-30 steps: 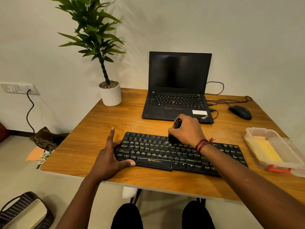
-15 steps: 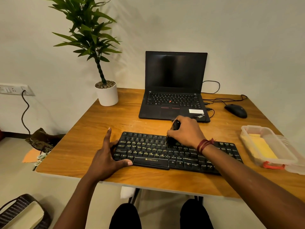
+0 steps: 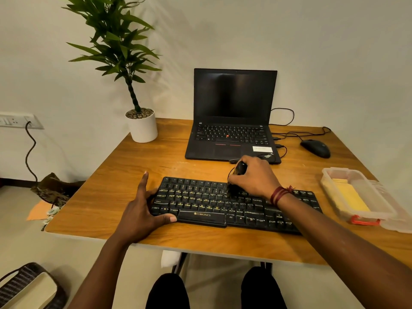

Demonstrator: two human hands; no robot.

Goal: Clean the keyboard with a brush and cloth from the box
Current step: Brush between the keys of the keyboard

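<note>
While our right hand [image 3: 256, 178] grips the stubby dark brush [image 3: 240, 168] on the flat black keyboard [image 3: 200, 202], our left hand [image 3: 140, 210], fingers straight, braces its left end on the wooden worktop [image 3: 120, 175]; both are unmoved since earlier.

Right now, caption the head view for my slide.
Right hand presses a brush to the keyboard while the left hand braces its left end; a yellow cloth lies in the box.
</note>
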